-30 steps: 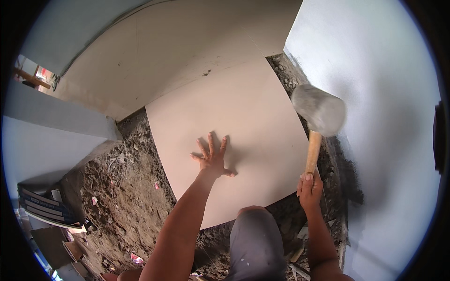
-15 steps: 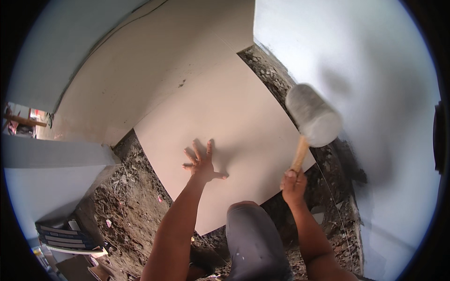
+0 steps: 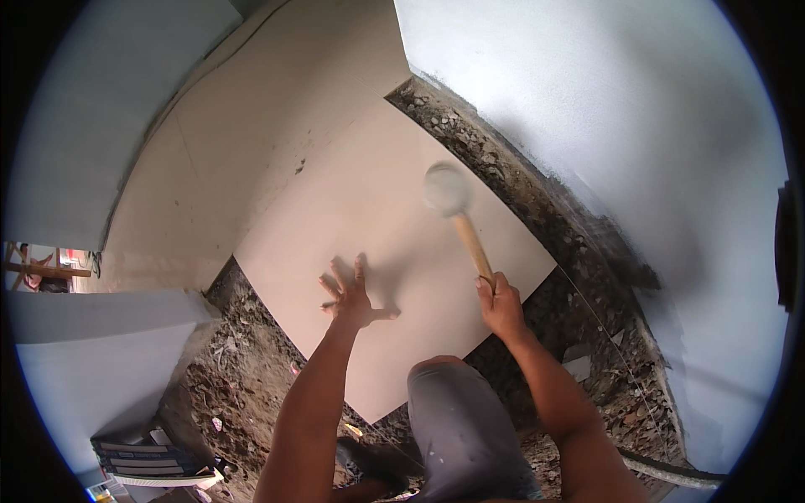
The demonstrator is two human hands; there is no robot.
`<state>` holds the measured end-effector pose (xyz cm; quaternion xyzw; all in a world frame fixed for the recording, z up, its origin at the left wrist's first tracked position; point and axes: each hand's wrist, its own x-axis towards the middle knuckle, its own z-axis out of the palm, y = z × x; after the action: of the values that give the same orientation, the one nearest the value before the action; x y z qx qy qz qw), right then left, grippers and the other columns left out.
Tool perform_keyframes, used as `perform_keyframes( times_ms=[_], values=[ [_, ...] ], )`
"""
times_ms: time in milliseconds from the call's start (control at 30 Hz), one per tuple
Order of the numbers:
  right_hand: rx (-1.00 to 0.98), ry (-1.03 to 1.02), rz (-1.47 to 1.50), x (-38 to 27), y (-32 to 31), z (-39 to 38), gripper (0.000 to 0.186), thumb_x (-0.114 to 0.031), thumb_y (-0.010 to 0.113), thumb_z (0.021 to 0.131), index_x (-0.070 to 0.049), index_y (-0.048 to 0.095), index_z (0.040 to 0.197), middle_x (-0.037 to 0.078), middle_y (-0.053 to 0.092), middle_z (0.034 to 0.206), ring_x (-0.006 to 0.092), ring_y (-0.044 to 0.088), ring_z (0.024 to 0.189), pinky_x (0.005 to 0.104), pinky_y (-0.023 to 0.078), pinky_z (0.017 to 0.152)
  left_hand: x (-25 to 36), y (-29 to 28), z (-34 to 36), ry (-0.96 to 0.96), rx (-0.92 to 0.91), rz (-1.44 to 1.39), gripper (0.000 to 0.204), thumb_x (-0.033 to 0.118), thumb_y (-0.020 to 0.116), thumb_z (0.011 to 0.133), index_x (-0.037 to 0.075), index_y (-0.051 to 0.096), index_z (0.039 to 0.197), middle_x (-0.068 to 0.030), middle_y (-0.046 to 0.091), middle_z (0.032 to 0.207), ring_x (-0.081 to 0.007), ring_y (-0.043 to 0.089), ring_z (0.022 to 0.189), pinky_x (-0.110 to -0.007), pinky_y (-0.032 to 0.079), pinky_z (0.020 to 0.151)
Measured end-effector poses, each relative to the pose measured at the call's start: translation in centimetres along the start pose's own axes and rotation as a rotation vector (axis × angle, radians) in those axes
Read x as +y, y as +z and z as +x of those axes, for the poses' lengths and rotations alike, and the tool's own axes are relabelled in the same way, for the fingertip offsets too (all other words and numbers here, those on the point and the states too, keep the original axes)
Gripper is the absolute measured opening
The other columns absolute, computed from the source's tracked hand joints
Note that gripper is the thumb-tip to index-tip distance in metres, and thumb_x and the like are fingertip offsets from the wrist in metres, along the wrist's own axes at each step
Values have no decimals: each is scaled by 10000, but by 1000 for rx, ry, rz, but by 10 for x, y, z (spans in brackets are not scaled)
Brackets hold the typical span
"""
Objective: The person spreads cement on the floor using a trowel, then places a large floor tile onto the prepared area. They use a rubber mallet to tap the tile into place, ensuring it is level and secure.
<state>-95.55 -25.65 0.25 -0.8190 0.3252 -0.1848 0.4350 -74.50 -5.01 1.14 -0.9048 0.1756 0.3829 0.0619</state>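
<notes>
A large beige floor tile [image 3: 419, 277] lies in front of me with one corner pointing toward me. My left hand [image 3: 350, 300] rests on its near left part, fingers spread and palm down, holding nothing. My right hand [image 3: 501, 306] is wrapped round the wooden handle of a mallet [image 3: 446, 189] with a pale grey head. The mallet's head is over the middle right of the tile, slightly blurred; I cannot tell whether it touches the surface. My knee [image 3: 449, 394] is bent close to the tile's near edge.
Earlier-laid beige tiles [image 3: 210, 151] stretch off to the far left. Rough soil and rubble [image 3: 243, 352] border the tile, with a thin string [image 3: 604, 348] running over it at right. White walls [image 3: 604, 101] rise on both sides. A printed cardboard box [image 3: 147, 457] stands at lower left.
The mallet has swung down and to the left, from raised near the right wall to over the tile. My right hand moved left with it; my left hand stays spread on the tile.
</notes>
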Motion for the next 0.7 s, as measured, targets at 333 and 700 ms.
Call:
perform_keyframes(
  times_ms=[333, 700],
  values=[
    [14, -91, 210, -71, -13, 54, 497, -441, 510, 1015, -3, 537, 783, 107, 524, 550, 230, 545, 477, 366, 431, 483, 17, -1, 30, 88, 78, 107, 1551, 672, 883, 484, 262, -155, 1563, -213, -189, 1614, -565, -89, 1444, -749, 365, 985],
    [-62, -24, 239, -67, 2, 73, 505, -450, 515, 1013, -1, 566, 786, 90, 517, 546, 218, 516, 478, 375, 421, 490, 31, -21, 14, 38, -18, 154, 1528, 698, 857, 513, 266, -172, 1557, -214, -208, 1607, -588, -54, 1434, -708, 433, 961]
  ],
)
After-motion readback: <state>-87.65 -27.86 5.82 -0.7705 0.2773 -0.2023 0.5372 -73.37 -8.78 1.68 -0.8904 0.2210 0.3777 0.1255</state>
